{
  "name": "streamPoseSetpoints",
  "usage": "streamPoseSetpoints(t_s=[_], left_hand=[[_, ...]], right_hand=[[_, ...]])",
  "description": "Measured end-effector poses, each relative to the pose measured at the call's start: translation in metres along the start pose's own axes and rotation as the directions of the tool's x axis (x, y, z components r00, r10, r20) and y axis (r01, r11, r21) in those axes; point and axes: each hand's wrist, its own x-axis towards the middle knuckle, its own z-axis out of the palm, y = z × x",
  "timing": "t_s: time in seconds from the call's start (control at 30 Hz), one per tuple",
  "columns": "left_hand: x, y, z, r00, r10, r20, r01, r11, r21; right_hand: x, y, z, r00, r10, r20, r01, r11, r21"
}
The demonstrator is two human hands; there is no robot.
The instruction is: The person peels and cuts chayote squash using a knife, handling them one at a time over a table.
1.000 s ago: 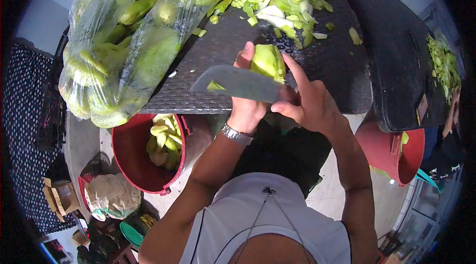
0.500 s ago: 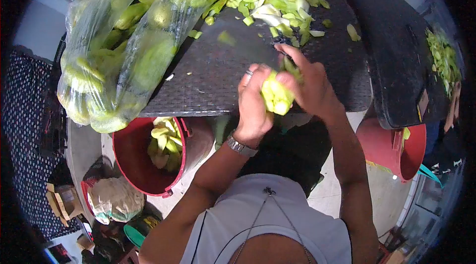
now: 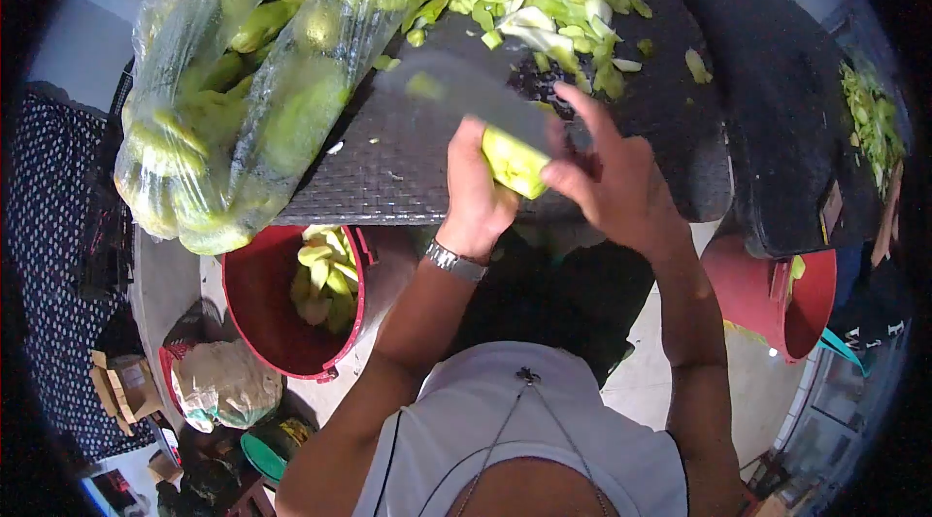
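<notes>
My left hand [image 3: 476, 189], with a metal watch at its wrist, is wrapped round a pale green peeled vegetable [image 3: 515, 164] over the table's near edge. Closed on the handle of a wide knife is my right hand [image 3: 612, 172]. The blade [image 3: 466, 95] is blurred by motion and lies just above the vegetable, pointing up and left, with a green bit on it. Beyond the hands, a heap of green peelings [image 3: 553, 2] lies on the dark woven table [image 3: 388, 153].
A clear plastic bag of green vegetables [image 3: 233, 109] covers the table's left side. Below stands a red bucket [image 3: 238, 299] with pale pieces in it. Another red bucket [image 3: 738, 284] is at the right, under a black surface [image 3: 777, 119] holding more peelings [image 3: 871, 119].
The knife has swung over the vegetable, away and back, and now sits higher and more tilted than a second ago. The vegetable is lower, nearer my body.
</notes>
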Motion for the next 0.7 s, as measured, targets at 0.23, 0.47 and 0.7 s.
streamPoseSetpoints(t_s=[0.23,0.47,0.7], left_hand=[[-0.003,-0.004,-0.006,0.999,0.034,0.023,-0.038,0.975,0.217],[-0.009,0.003,0.005,0.995,-0.082,0.057,0.074,0.989,0.130],[0.010,0.006,0.000,0.998,0.014,-0.060,-0.017,0.998,-0.053]], right_hand=[[-0.003,0.026,0.014,0.966,-0.256,-0.035,0.247,0.955,-0.162],[0.043,0.054,-0.008,0.996,0.089,0.008,-0.089,0.995,0.034],[0.009,0.005,0.006,0.999,0.003,-0.051,-0.002,1.000,0.014]])
